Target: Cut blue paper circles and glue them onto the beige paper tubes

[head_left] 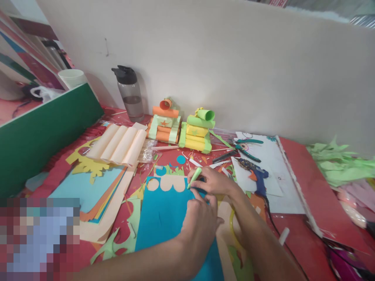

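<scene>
A blue paper sheet [161, 220] with round cut-outs along its far edge lies in front of me. My right hand [213, 181] is closed around a slim light-green pen-like tool [195, 176]; its tip meets the sheet near the far right corner. I cannot make out whether it is a marker or a cutter. My left hand [200, 218] rests on the sheet just below, its index finger reaching close to the tip and its fingers apart. A blue paper disc [181, 159] lies on the table beyond the sheet. Part of the sheet's right side is hidden under my hands.
Stacked coloured paper [84, 191] and a pale rolled paper piece [117, 144] lie left. Behind stand two paper models, orange [164, 124] and green-yellow [197, 132], and a water bottle [130, 95]. Pliers [249, 152] and a corded glue gun [258, 173] lie right.
</scene>
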### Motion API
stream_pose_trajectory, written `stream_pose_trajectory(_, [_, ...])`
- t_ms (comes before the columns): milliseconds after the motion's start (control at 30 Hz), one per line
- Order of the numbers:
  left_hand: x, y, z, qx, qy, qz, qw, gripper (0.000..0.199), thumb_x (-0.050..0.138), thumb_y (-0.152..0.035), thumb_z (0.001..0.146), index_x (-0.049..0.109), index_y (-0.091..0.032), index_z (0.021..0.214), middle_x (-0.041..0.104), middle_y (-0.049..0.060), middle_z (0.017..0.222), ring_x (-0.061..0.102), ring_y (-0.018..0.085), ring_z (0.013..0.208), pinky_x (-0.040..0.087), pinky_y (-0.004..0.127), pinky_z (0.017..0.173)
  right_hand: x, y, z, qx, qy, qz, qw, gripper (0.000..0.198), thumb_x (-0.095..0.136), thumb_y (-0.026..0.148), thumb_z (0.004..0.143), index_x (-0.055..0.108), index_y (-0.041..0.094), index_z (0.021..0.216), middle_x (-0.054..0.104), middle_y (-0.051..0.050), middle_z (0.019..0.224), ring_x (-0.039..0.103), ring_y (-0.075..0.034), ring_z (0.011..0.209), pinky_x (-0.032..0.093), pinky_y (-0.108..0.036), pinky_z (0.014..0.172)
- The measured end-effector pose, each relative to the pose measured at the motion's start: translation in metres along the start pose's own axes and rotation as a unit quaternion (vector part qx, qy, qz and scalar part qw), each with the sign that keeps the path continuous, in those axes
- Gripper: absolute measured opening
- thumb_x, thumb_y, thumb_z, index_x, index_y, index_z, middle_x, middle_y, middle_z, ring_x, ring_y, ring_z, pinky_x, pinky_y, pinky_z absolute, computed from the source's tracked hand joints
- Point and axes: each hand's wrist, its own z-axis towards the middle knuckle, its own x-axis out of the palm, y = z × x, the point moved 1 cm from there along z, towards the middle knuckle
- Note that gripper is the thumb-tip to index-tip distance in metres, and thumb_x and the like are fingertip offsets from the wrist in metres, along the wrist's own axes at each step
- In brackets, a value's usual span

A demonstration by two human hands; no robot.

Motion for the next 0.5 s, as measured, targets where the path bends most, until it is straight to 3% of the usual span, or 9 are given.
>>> stream_pose_trajectory(200, [-0.006,0.005,0.003,0.041,0.031,0.009,0.999,0.046,0.042,-0.046,0.102,0.060,-0.010,0.125,0.070,0.018,0.099,0.070,0.023,0.079,0.040,0.024,0.053,0.000,-0.003,0.000,0.010,-0.034,0.014,0.999,0.014,0.063,0.030,0.092,0.071,0.019,0.094,0.073,-0.004,0.093,0.066,-0.018,0.082,0.051,-0.029,0.076])
stream_pose_trajectory(300, [-0.010,0.008,0.005,0.032,0.058,0.001,0.998,0.048,0.043,-0.047,0.102,0.061,-0.009,0.122,0.071,0.019,0.095,0.070,0.023,0.075,0.040,0.023,0.052,0.001,-0.004,0.000,0.003,-0.003,0.022,1.000,0.016,0.063,0.033,0.092,0.072,0.019,0.091,0.073,-0.004,0.093,0.067,-0.019,0.084,0.051,-0.028,0.077])
stream_pose_trajectory(500, [-0.010,0.008,0.006,0.027,0.069,-0.026,0.997,0.050,0.045,-0.048,0.101,0.059,-0.009,0.128,0.071,0.022,0.104,0.071,0.023,0.075,0.041,0.023,0.051,0.000,-0.005,0.000,0.005,-0.037,0.004,0.999,0.017,0.061,0.034,0.094,0.070,0.019,0.092,0.072,-0.003,0.091,0.066,-0.018,0.083,0.051,-0.028,0.076])
